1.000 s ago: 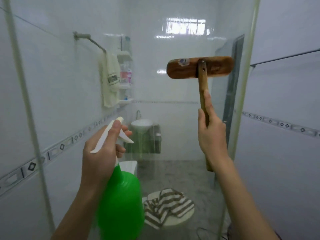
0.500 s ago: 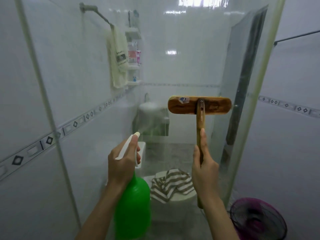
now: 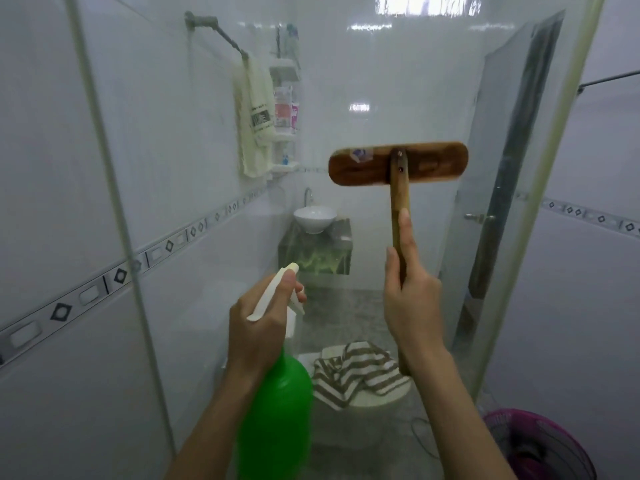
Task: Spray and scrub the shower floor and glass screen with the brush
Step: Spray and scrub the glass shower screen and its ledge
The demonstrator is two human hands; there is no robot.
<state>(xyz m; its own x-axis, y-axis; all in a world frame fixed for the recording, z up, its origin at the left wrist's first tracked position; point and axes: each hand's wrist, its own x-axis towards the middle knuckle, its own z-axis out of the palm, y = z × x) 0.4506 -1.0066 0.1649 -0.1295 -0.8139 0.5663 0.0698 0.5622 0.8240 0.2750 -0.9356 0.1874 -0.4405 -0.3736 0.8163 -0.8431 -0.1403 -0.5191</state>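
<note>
A glass screen (image 3: 363,81) stands right in front of me, framed by pale metal posts. My right hand (image 3: 412,299) grips the wooden handle of a scrubbing brush (image 3: 398,164), forefinger laid along the shaft. The brush's flat wooden head sits crosswise against the glass at chest height. My left hand (image 3: 259,327) holds a green spray bottle (image 3: 277,410) by its white trigger head, nozzle pointing at the glass. The grey speckled floor (image 3: 339,317) shows through the glass.
Seen through the glass: a toilet (image 3: 367,403) draped with a striped cloth (image 3: 356,372), a white basin (image 3: 314,218), a towel (image 3: 254,116) on a rail, a corner shelf with bottles (image 3: 285,112) and an open door (image 3: 498,174). A pink fan (image 3: 540,445) sits lower right.
The view has tilted down. The brush head slid down the glass from high up to chest height, and the spray bottle shifted right, closer to the brush.
</note>
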